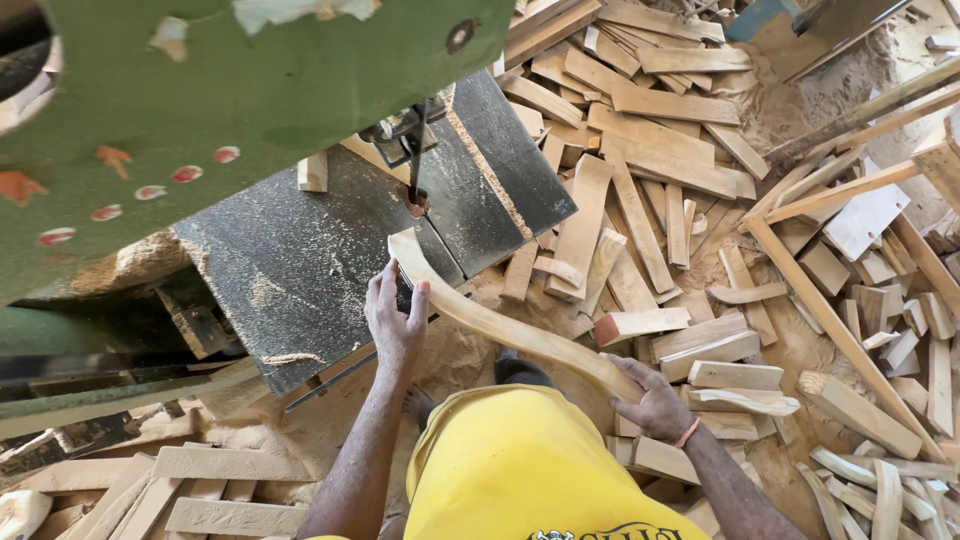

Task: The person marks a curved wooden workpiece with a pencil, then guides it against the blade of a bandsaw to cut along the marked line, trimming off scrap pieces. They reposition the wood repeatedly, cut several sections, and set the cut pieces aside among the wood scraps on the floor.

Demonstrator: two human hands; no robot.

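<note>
Your left hand (396, 318) is closed around the curved wooden piece (500, 325) near its forward end, thumb on one side and fingers draped over the other, at the front edge of the dark steel saw table (300, 260). Your right hand (655, 400) clamps the rear end of the same piece, fingers wrapped over the top. The piece runs diagonally from the table, off its edge and across your body, its front tip lying on the table just short of the bandsaw blade (413, 165). The green machine housing (220, 90) looms above the table. Wood offcuts (650, 190) and sawdust cover the floor to your right.
</note>
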